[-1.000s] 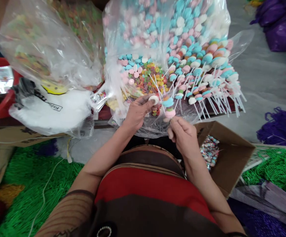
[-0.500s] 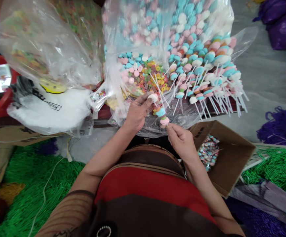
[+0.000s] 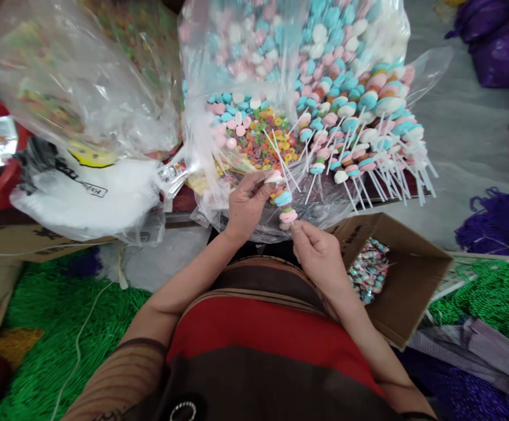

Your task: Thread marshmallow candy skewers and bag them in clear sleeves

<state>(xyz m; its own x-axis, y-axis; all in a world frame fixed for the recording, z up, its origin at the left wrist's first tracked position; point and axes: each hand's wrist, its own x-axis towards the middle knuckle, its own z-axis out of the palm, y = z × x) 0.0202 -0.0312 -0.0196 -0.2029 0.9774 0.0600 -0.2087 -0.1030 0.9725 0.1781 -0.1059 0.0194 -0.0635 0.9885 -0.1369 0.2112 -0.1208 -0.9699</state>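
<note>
My right hand pinches the lower end of a thin white stick carrying a blue and a pink marshmallow disc with cereal rings, the candy skewer. My left hand pinches a white marshmallow disc at the stick's top end. Both hands are over a clear plastic bag holding colourful cereal rings and loose pastel marshmallows. To the right lies a pile of finished skewers, sticks pointing toward me.
A big clear bag of pastel marshmallows stands behind. Another clear bag and a white bag are at left. An open cardboard box of wrapped sweets sits at right. Green and purple bead strands surround me.
My right hand has drawn the skewer down and left, toward my left hand. The white disc in my left hand now sits at the stick's top.
</note>
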